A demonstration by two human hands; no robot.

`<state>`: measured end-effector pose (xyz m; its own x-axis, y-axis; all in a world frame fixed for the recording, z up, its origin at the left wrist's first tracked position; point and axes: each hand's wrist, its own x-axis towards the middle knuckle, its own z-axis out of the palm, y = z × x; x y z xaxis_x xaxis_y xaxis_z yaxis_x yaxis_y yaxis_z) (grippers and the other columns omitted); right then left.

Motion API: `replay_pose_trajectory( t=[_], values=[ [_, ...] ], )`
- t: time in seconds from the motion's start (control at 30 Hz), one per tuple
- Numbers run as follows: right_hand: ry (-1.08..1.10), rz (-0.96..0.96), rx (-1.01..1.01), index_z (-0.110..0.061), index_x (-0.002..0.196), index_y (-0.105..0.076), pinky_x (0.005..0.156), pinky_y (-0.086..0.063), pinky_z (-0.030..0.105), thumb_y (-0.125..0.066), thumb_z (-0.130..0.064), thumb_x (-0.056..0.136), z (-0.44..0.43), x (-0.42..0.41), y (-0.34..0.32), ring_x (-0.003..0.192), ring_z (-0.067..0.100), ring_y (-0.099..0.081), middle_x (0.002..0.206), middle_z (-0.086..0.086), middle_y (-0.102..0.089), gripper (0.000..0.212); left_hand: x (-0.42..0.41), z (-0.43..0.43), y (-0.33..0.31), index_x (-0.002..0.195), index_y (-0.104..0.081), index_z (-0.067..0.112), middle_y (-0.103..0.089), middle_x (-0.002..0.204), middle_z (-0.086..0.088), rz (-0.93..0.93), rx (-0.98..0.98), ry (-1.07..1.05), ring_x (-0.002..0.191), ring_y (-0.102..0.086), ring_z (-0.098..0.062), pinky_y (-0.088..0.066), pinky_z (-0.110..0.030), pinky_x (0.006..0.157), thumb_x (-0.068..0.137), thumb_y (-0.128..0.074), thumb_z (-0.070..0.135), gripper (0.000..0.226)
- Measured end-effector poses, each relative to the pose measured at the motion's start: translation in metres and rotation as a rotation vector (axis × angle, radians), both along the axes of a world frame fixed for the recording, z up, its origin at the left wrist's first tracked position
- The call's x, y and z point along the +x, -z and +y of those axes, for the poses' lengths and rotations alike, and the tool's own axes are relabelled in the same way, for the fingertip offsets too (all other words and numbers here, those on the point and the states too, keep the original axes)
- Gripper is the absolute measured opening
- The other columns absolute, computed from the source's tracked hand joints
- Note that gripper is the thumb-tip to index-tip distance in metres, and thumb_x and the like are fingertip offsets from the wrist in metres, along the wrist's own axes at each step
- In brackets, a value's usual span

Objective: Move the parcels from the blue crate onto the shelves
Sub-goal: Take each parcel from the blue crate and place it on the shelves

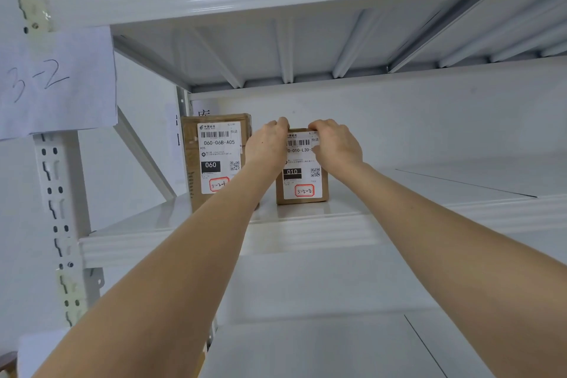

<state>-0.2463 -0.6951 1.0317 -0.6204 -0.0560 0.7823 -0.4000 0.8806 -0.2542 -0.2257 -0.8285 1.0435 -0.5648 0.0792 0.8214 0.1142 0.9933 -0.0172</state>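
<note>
1. step in hand: standing the small parcel (302, 184) upright on the shelf (276, 233). the left hand (270, 144) and right hand (334, 144) grip its top corners with curled fingers.
2. next, probably: let go gently and draw back without tipping it.
3. the shelf also holds a larger parcel (214, 156), just to the left; the blue crate is out of view.

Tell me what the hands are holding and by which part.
Both hold the smaller parcel, which stands on the shelf: the left hand grips its upper left corner, the right hand its upper right corner.
</note>
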Motion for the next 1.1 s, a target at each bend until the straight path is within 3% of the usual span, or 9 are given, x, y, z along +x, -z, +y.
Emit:
replay_pose_trajectory(
  t=[0.1, 0.37, 0.73, 1.1],
  values=[
    [0.018, 0.037, 0.052, -0.023, 0.139, -0.043, 0.082, -0.046, 0.035, -0.055, -0.007, 0.09, 0.001, 0.006, 0.0, 0.125, 0.022, -0.036, 0.138, 0.0, -0.04, 0.053, 0.002, -0.002, 0.0, 0.125, -0.046, 0.01, -0.053, 0.119, -0.008, 0.031, -0.056, -0.016, 0.108, -0.053, -0.025, -0.05, -0.034, 0.077, 0.088, -0.06, 0.007, 0.04],
    [0.011, 0.063, 0.049, -0.017, 0.133, -0.049, 0.079, -0.047, 0.035, -0.048, 0.0, 0.091, 0.0, 0.008, 0.002, 0.105, 0.027, -0.055, 0.132, 0.004, -0.045, 0.045, 0.002, -0.007, 0.005, 0.127, -0.047, 0.01, -0.047, 0.124, -0.008, 0.029, -0.071, -0.005, 0.11, -0.051, -0.025, -0.051, -0.035, 0.087, 0.088, -0.059, 0.006, 0.041],
    [-0.011, 0.042, 0.021, -0.015, 0.136, -0.046, 0.092, -0.046, 0.039, -0.046, 0.006, 0.087, -0.001, 0.0, 0.004, 0.113, 0.029, -0.052, 0.136, 0.005, -0.043, 0.053, -0.002, -0.004, 0.008, 0.13, -0.047, 0.008, -0.045, 0.127, -0.011, 0.014, -0.036, 0.017, 0.115, -0.048, -0.028, -0.049, -0.035, 0.09, 0.089, -0.055, 0.002, 0.042],
    [-0.019, 0.006, 0.022, -0.015, 0.136, -0.045, 0.092, -0.045, 0.04, -0.046, 0.006, 0.086, -0.003, -0.002, 0.004, 0.115, 0.032, -0.049, 0.137, 0.007, -0.04, 0.054, 0.0, -0.001, 0.005, 0.131, -0.047, 0.007, -0.044, 0.127, -0.012, -0.031, -0.026, -0.002, 0.114, -0.05, -0.029, -0.049, -0.036, 0.09, 0.089, -0.054, 0.002, 0.043]
  ],
)
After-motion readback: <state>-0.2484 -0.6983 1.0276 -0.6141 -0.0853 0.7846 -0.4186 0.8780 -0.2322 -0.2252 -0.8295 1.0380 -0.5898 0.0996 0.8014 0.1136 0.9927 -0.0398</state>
